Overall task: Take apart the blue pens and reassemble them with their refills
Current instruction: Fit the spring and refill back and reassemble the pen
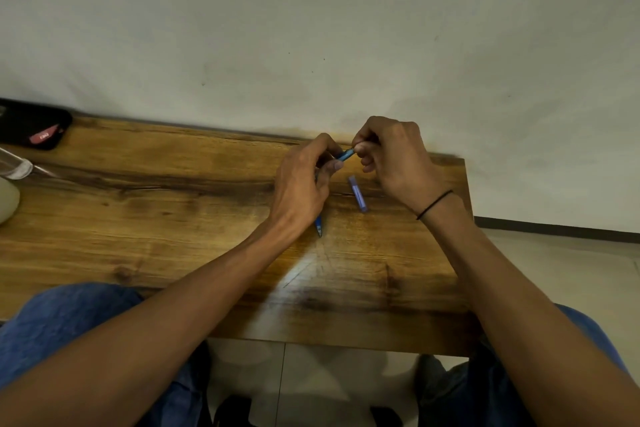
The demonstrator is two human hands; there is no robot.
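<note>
Both hands meet above the far part of the wooden table (173,218). My left hand (304,184) grips a blue pen (345,155) whose short visible stretch shows between the two hands. My right hand (391,156) pinches the far end of that same pen with thumb and fingertips. A pen tip (318,227) pokes out below my left palm; whether it belongs to the held pen or a second one I cannot tell. A pale blue pen cap (358,193) lies on the table under my right hand.
A black case with a red label (34,128) lies at the table's far left corner. A clear tube (17,166) and a pale rounded object (7,199) sit at the left edge. The wall runs right behind the table; floor lies to the right.
</note>
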